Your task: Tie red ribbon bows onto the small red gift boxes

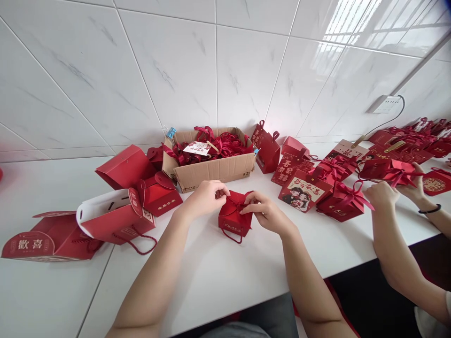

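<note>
A small red gift box [234, 224] with a dark red cord handle hanging at its front stands on the white table between my hands. My left hand [207, 198] is at the box's upper left edge, its fingers bent together; what they pinch is too small to make out. My right hand [264, 211] reaches over the top right of the box, thumb and fingertips closed at the red ribbon [240, 204] there. Behind the box sits an open cardboard box [214, 172] full of dark red ribbons [229, 143] with a printed card on top.
Larger red boxes [120, 220] lie on the left. Several decorated red boxes [305, 191] with ribbons crowd the right. Another person's hands [382, 195] hold a ribboned red box at the far right. A tiled wall [183, 70] rises behind the table [197, 281].
</note>
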`<state>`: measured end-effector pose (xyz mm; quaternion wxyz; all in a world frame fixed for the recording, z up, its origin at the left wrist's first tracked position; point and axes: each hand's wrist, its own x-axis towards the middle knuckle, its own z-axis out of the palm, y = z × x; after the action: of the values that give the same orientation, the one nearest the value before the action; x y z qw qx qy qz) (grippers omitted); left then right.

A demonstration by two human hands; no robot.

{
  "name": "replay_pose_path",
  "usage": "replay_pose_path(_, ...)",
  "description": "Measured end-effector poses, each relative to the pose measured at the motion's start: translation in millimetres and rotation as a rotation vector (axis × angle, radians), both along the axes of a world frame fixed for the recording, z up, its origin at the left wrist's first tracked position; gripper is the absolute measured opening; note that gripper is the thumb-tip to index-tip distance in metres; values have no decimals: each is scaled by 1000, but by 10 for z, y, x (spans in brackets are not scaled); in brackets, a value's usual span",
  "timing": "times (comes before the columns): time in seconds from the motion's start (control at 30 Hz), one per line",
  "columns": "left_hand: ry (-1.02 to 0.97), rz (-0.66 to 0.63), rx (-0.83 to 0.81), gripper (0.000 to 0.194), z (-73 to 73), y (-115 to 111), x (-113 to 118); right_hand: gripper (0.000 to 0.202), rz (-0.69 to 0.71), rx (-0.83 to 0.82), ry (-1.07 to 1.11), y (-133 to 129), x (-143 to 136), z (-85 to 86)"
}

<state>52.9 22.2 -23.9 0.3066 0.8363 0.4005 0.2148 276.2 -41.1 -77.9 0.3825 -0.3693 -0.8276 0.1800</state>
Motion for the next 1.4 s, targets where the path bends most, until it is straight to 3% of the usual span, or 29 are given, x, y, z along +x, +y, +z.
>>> replay_pose_path(0.37, 116, -17, 28, 16, -20, -9, 16, 33, -63, 74, 74, -11, -11, 36)
replay_pose_path(0.57, 72, -164, 34, 23, 13, -70, 43, 24, -155, 100, 155, -4, -38, 63)
replay_pose_path(0.73, 58, -250, -29, 24, 50, -124, 92, 20, -143, 84, 166, -2, -44, 72)
replay_pose_path(0.9, 8, -183, -58, 11, 24, -110, 125, 19, -133, 4, 99, -8, -12, 101)
replay_pose_path(1.03, 4, -148, -45, 13, -6, -65, 110, 22, -152, -58, 45, 12, 19, 79)
replay_pose_path(1.4, 21, -144, 13, 17, -61, 34, 38, 11, -157, 30, 142, 16, 72, 55)
